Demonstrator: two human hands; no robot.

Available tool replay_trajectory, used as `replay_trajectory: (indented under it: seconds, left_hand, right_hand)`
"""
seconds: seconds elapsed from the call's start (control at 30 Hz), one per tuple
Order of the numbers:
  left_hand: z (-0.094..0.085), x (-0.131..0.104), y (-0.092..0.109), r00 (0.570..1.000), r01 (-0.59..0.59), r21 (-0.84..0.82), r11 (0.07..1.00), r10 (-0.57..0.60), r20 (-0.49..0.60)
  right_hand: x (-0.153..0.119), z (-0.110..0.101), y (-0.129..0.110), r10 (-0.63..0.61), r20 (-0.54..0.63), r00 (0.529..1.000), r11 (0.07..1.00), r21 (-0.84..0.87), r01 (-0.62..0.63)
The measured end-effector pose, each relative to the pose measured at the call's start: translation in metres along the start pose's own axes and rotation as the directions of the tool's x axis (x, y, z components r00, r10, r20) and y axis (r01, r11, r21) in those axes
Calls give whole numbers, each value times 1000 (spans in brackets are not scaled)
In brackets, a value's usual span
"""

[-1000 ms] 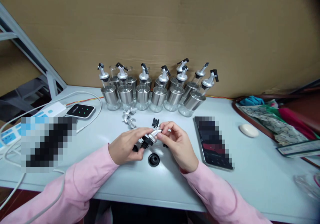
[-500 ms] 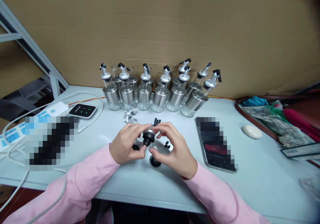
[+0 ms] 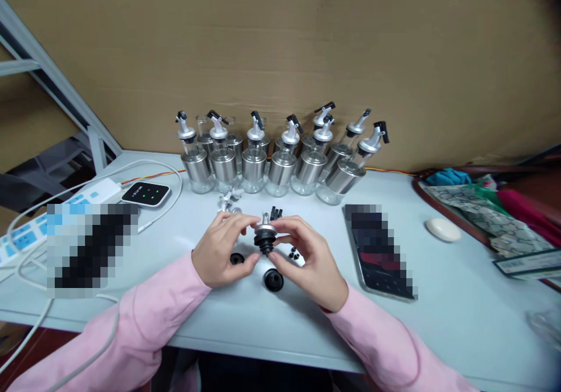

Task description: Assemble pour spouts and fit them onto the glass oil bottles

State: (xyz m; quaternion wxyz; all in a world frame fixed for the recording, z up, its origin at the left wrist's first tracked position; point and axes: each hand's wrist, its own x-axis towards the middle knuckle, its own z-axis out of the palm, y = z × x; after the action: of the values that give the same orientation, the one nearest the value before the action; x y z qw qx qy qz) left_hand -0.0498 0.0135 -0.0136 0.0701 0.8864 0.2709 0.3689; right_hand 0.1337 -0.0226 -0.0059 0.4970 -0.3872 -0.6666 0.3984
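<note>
Between my two hands is a silver-topped stopper with black ribbed rings, held upright above the table. My right hand pinches it from the right with thumb and fingers. From the other side, the fingertips of my left hand touch its silver rim and the thumb its lower end. Below them a round black ring lies on the table, and another black piece lies under my left hand. Small black caps are beside my right hand. Black levers and silver spouts lie behind the hands.
Several glass-and-steel bottles, many with pourer tops, line the back. To the right are a phone, a white oval object and a bag. At left are a white device, a power strip and cables.
The stopper has moved slightly right and stands more upright. My right thumb has risen to its lower end, and the black ring below is now uncovered.
</note>
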Motion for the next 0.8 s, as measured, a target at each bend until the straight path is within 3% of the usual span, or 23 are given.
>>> replay_trajectory:
  seconds: [0.2, 0.3, 0.4, 0.47, 0.63, 0.8]
  left_hand:
    - [-8, 0, -3, 999, 11, 9, 1000, -11, 42]
    - [-13, -1, -9, 991, 84, -19, 996, -86, -105]
    - [-17, -3, -14, 940, 179, -59, 982, -188, -285]
    - [-17, -3, -14, 933, 173, -49, 984, -180, -312]
    - [-13, 0, -8, 986, 55, -3, 998, -55, -158]
    - [-5, 0, -3, 991, 77, 12, 997, -78, 113]
  right_hand:
    - [0, 2, 0, 59, -20, 998, 993, 100, -57]
    - [1, 1, 0, 103, -71, 992, 983, 160, -91]
    - [2, -1, 1, 142, -112, 983, 977, 177, -121]
    - [2, -2, 2, 147, -122, 982, 980, 150, -129]
    - [3, -3, 2, 139, -114, 984, 987, 94, -129]
    - [2, -2, 2, 127, -26, 992, 991, 42, -126]
